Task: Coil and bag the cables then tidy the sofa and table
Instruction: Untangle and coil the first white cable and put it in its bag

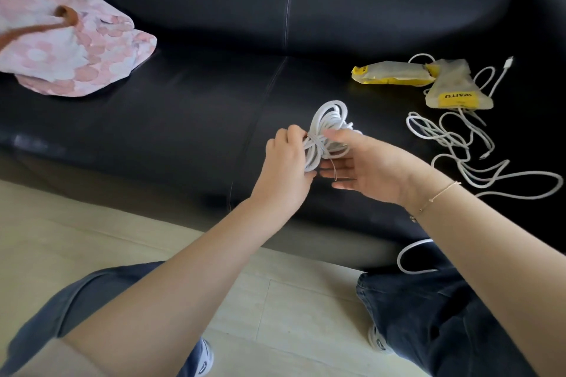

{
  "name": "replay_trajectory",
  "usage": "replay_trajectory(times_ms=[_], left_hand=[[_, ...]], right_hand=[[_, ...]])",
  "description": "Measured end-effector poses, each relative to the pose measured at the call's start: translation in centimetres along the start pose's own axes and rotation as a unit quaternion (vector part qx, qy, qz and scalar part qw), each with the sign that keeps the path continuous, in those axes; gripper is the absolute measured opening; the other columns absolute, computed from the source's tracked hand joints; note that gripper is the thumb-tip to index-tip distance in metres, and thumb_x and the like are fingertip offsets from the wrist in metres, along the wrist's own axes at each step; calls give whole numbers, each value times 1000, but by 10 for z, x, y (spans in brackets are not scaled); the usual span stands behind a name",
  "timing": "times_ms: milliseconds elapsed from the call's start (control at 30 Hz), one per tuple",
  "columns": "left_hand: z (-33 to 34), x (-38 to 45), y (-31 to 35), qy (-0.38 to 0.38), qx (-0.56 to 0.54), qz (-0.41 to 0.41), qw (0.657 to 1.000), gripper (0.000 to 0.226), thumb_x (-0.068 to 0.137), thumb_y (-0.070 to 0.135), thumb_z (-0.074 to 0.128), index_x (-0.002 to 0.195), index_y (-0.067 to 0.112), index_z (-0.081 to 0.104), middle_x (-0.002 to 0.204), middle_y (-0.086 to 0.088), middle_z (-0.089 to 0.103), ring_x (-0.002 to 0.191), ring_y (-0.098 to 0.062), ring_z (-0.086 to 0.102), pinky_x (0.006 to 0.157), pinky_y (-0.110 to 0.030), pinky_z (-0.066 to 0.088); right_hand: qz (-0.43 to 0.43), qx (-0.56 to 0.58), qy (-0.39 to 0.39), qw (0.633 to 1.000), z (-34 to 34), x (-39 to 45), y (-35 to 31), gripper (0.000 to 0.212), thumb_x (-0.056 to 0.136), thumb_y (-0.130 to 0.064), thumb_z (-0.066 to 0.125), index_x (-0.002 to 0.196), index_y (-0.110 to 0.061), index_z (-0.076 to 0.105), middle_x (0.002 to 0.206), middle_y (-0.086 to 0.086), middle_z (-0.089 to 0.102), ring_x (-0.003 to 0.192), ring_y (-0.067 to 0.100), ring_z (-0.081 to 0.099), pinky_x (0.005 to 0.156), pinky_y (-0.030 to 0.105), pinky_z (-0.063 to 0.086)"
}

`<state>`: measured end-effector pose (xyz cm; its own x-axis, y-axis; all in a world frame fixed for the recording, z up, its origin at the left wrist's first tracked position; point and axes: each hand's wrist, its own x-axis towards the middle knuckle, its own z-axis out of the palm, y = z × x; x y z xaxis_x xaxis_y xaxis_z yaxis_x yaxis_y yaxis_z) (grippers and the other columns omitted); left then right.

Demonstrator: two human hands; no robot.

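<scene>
Right of frame, on the dark sofa seat (183,107): two pale translucent bags with yellow bands; the nearer bag (456,92) carries black lettering on its yellow band, seen upside down, reading roughly "WAITU"; last letters uncertain; the farther bag (395,72), lying sideways at its upper left, shows a yellow end with small dark marks, too small to read; lower right of frame, white shoe (379,343) bears a small dark mark, unreadable; no other text, numbers or signs legible.
</scene>
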<state>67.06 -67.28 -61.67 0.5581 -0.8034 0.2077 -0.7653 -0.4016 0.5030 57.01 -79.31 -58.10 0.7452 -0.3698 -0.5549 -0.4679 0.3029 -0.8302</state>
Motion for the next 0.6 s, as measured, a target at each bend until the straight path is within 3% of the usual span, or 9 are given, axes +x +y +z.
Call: replay_trajectory(times_ms=[100, 167, 333, 467, 600], left_hand=[[4, 1, 2, 39, 49, 41, 997, 40, 79, 0, 74, 107, 7, 46, 105, -7, 49, 87, -17, 41, 69, -26, 35], [5, 4, 3, 40, 64, 60, 995, 41, 77, -7, 70, 107, 9, 47, 106, -6, 50, 87, -19, 41, 68, -29, 37], [10, 5, 3, 43, 93, 97, 990, 49, 64, -18, 69, 101, 9, 50, 100, -6, 54, 83, -24, 45, 63, -38, 45], [16, 4, 1, 29, 91, 112, 989, 49, 66, -17, 68, 103, 10, 51, 102, -5, 54, 85, -23, 45, 66, -37, 46], [16, 9, -2, 19, 23, 84, 996, 37, 78, -7, 67, 102, 13, 48, 99, 5, 45, 83, -16, 41, 64, -26, 34]], right_hand=[[37, 23, 82, 996, 0, 6, 0, 70, 74, -66, 67, 119, -12, 66, 96, 6, 67, 82, 20, 60, 73, 30, 49], [60, 79, 91, 991, -1, 7, 1, 75, 69, -68, 70, 119, -12, 66, 93, 5, 67, 80, 19, 58, 70, 30, 50], [113, 224, 77, 965, 2, 6, 1, 74, 67, -71, 70, 111, -12, 67, 100, 6, 70, 88, 19, 59, 77, 32, 51], [97, 221, 137, 961, 6, 9, 7, 56, 75, -61, 70, 104, -12, 67, 91, 4, 70, 75, 16, 57, 67, 30, 48], [24, 171, 192, 966, 8, 13, 11, 39, 80, -49, 68, 94, -13, 65, 75, 4, 65, 54, 13, 51, 54, 27, 48]])
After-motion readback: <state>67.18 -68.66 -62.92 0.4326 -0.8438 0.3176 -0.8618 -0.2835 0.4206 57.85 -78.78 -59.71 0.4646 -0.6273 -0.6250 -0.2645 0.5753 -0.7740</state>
